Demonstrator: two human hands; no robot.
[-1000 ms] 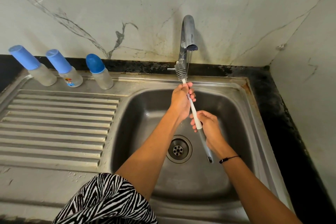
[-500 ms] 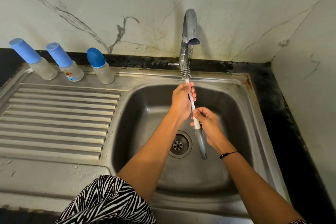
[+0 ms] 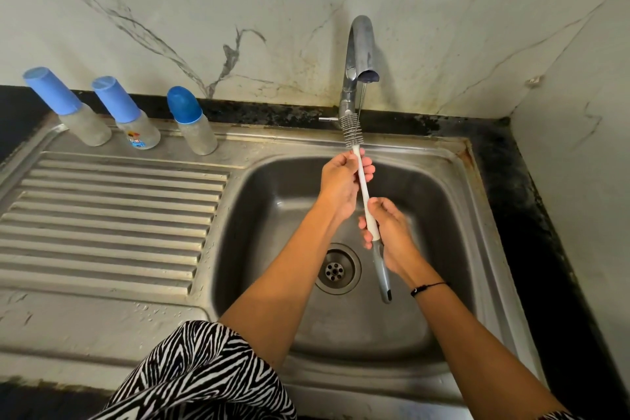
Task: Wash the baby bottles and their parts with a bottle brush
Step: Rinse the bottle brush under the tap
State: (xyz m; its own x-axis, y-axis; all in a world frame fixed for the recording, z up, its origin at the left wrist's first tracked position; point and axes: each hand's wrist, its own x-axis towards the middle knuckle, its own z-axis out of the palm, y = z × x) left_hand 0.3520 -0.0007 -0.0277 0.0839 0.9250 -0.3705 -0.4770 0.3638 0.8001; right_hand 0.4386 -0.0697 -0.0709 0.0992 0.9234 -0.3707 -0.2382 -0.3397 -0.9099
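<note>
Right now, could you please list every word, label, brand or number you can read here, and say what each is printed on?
None can be read.
Middle baby bottle: a coloured print with blue marks low on its body, too blurred to read.
Bottle brush, faucet, sink and the other two bottles: no lettering visible.

We are holding the bottle brush [image 3: 365, 202] over the sink [image 3: 453, 215] with both hands: our left hand [image 3: 342, 182] is gripping the white shaft near the bristles, our right hand [image 3: 392, 235] is gripping it lower down. Water is running from the faucet [image 3: 359, 54] onto the bristles. 3 blue-capped baby bottles [image 3: 136, 114] are standing behind the drainboard [image 3: 102, 215].
</note>
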